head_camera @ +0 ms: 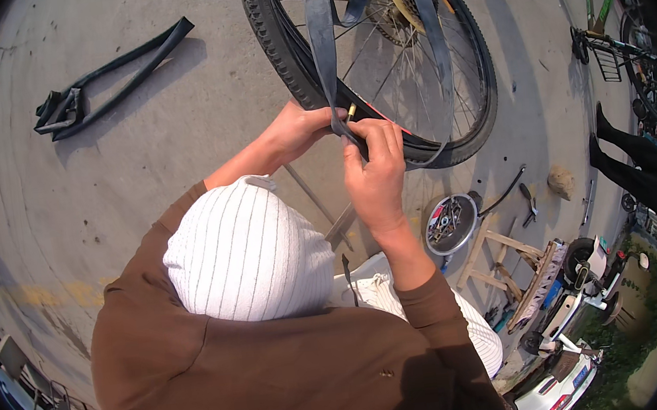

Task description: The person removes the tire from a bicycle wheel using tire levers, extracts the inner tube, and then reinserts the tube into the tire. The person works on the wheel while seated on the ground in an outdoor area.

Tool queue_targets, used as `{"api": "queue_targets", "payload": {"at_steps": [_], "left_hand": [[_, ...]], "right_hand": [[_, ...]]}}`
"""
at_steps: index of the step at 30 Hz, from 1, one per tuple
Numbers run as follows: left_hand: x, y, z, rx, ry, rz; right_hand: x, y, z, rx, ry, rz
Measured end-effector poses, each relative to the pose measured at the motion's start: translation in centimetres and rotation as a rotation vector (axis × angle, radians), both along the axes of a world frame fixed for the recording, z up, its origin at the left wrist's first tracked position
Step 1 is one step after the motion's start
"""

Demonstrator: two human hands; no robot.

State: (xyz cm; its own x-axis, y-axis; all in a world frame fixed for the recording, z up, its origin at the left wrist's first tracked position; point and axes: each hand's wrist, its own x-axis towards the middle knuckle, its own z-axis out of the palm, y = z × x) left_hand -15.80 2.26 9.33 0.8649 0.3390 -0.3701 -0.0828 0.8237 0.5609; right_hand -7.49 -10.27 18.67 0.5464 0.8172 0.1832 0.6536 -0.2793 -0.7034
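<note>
A bicycle wheel [484,110] with a knobby black tyre stands before me, its spokes, disc rotor and rear cassette [424,6] in view. A flat, deflated rubber inner tube [322,43] hangs in loops across the wheel. At the near rim, beside a brass-coloured valve stem [351,109], my left hand [302,126] pinches the tube between thumb and fingers. My right hand [377,152] grips the tube and the tyre's edge just right of the valve. The fingertips are partly hidden behind the rubber.
Another folded inner tube [110,66] lies on the concrete at left. At right are a metal bowl of small tools [451,225], a pair of pliers [528,205], a stone [560,182] and a wooden stool [535,288]. A person in black trousers [636,163], bicycles and a scooter are farther right.
</note>
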Motion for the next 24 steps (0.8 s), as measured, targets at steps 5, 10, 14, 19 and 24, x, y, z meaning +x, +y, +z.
{"api": "queue_targets", "payload": {"at_steps": [5,10,14,19,24], "left_hand": [[0.6,-0.1,1.9,0.038,-0.031,-0.039],[1.0,-0.8,1.7,0.003,-0.070,-0.029],[1.0,-1.1,1.6,0.009,-0.066,-0.061],[0.7,-1.2,1.2,0.036,-0.089,-0.132],[0.3,-1.5,0.7,0.015,-0.083,-0.131]], "right_hand": [[0.5,-0.1,0.5,-0.001,0.150,-0.097],[0.5,-0.1,0.3,0.008,-0.067,-0.073],[0.5,0.2,-0.4,0.052,-0.109,-0.065],[0.6,-0.4,-0.7,0.019,-0.022,-0.076],[0.5,-0.6,-0.8,0.051,0.189,-0.150]]}}
